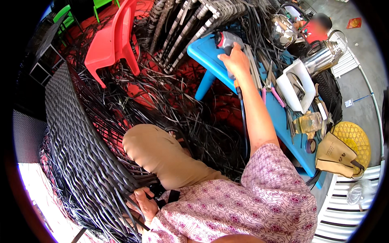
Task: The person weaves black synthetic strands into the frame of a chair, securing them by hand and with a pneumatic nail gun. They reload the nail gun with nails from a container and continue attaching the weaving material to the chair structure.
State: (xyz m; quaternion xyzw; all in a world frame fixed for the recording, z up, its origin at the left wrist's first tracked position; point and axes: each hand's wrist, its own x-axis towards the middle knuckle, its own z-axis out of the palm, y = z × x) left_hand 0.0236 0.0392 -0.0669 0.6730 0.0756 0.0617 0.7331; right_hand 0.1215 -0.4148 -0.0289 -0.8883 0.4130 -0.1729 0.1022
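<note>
My right hand (236, 60) reaches out over the blue plastic table (204, 52) and grips a grey and red power tool (225, 40) lying at the table's near-left end; a dark cord runs back along my forearm. My left hand (144, 202) sits low by my body, fingers closed on black rattan strips at the edge of a dark woven wicker panel (75, 133) that leans across my left side. My bent knee in tan trousers (162, 152) lies between the two hands.
Loose black strips cover the red floor. A red plastic chair (115, 40) and a woven wicker frame (182, 22) stand ahead. The table carries pink-handled pliers (270, 87), a white container (298, 83), a jar (308, 122), a metal kettle (324, 54). A tan bag (336, 156) and another person (318, 28) are to the right.
</note>
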